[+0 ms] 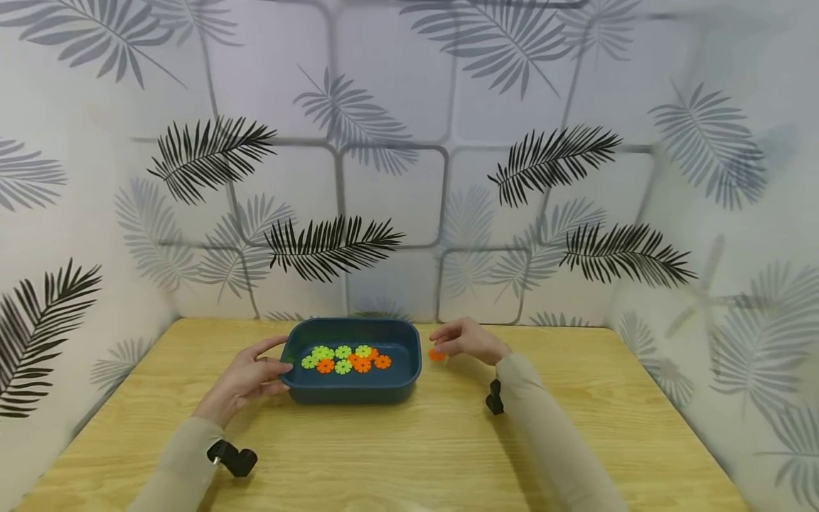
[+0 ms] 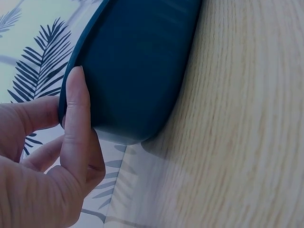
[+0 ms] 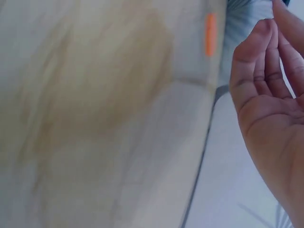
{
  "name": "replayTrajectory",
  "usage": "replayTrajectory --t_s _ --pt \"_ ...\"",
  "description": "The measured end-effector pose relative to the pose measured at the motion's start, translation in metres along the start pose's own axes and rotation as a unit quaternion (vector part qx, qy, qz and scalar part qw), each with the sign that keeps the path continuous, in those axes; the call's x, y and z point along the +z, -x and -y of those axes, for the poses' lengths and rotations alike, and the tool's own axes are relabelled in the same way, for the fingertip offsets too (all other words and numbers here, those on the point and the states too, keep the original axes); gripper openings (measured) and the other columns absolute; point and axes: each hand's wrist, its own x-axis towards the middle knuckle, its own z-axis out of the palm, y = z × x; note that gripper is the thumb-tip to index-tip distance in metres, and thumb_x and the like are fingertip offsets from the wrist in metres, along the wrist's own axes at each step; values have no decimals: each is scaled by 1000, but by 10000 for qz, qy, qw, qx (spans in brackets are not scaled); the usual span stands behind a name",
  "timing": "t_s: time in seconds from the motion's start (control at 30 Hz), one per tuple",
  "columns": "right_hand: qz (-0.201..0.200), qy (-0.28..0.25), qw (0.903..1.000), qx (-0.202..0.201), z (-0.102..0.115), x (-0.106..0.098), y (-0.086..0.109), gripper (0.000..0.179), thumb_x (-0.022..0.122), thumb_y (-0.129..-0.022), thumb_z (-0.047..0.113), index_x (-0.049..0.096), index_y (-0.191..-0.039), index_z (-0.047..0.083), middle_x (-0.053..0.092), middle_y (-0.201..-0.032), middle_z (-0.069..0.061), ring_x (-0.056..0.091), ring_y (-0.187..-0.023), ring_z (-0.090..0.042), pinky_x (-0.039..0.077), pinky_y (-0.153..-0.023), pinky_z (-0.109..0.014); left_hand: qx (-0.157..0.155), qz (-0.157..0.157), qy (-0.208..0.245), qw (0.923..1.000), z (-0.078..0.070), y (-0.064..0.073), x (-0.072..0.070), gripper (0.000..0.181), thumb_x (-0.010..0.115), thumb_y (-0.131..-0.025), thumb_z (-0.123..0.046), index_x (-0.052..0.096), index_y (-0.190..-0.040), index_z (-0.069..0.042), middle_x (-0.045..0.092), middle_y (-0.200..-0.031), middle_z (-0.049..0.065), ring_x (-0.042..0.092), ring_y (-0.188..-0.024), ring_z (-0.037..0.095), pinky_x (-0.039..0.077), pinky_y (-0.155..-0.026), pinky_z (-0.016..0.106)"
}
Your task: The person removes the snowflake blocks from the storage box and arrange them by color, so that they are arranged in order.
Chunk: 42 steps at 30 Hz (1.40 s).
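My left hand pinches left end of blue tray on bench. Green discs and orange discs lie inside. Right hand bends fingers beyond tray's right end; loose orange disc just beside fingertips, unheld. I cannot tell whether they meet.

Discs in tray, table beneath; wall behind

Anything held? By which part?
Left hand grips blue tray by its left rim. Right hand holds nothing visible; the orange disc is clear of it.
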Motion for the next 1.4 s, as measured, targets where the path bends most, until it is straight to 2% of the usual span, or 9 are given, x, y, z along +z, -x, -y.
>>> replayTrajectory --t_s 0.23,0.47,0.7,0.83,0.9,0.97,1.07,1.23,1.4 --pt "52 -203 9995 -221 22 9 -9 33 69 -92 15 66 -121 -1 71 -107 -14 58 -98 -51 55 -84 -49 -48 30 26 10000 -1 -3 -3 75 65 -92 -4 26 -156 -14 60 -95 6 68 -75 15 61 -65 28" --pt "33 -178 9990 -412 40 20 -15 40 71 -91 19 63 -123 -5 71 -104 -6 50 -92 -55 50 -78 -60 -62 12 50 10000 -3 -3 -2 74 65 -92 -3 28 -155 -14 61 -95 7 69 -77 18 61 -64 29" --pt "120 -205 9984 -522 50 29 -27 34 70 -91 14 66 -121 0 67 -115 -24 58 -101 -49 50 -87 -61 -6 43 28 10000 -4 -1 -4 75 64 -92 -2 26 -156 -11 62 -93 8 69 -76 17 61 -64 29" --pt "357 -314 9975 -523 59 35 -35 37 70 -90 10 63 -123 -5 61 -123 -31 65 -103 -34 51 -94 -58 12 29 5 10000 -4 0 -4 74 64 -92 -2 26 -155 -11 61 -93 8 69 -78 18 61 -64 29" --pt "532 -282 9972 -446 64 39 -39 38 71 -89 7 62 -124 -7 59 -126 -32 67 -102 -26 53 -94 -50 22 30 -23 10000 -4 0 -4 74 64 -92 -2 26 -155 -11 60 -95 8 69 -79 18 61 -65 29" --pt "711 -212 9966 -357 67 41 -42 39 70 -89 4 61 -124 -9 57 -128 -33 67 -100 -19 54 -95 -45 30 31 -48 10000 -5 0 -3 74 64 -92 -3 26 -155 -10 59 -95 7 69 -80 18 61 -65 29" --pt "950 82 9951 -255 71 43 -48 37 71 -88 2 63 -123 -8 59 -128 -30 68 -100 -17 56 -91 -36 19 27 -38 10000 -4 -1 -2 73 64 -92 -2 27 -155 -10 59 -94 7 69 -78 17 61 -65 28" --pt "1165 840 9895 -127 75 48 -58 31 73 -86 2 69 -116 -2 65 -122 -23 68 -96 -14 58 -86 -32 19 34 -11 10000 -3 -2 -3 73 64 -92 -2 27 -155 -11 58 -96 7 68 -78 17 61 -65 28" --pt "1422 1120 9830 296 81 57 -66 30 69 -87 -4 69 -117 -2 68 -116 -18 67 -92 -13 58 -85 -31 12 2 -11 10000 -3 -1 -3 73 65 -92 -2 28 -155 -12 57 -98 8 68 -79 17 61 -65 28"
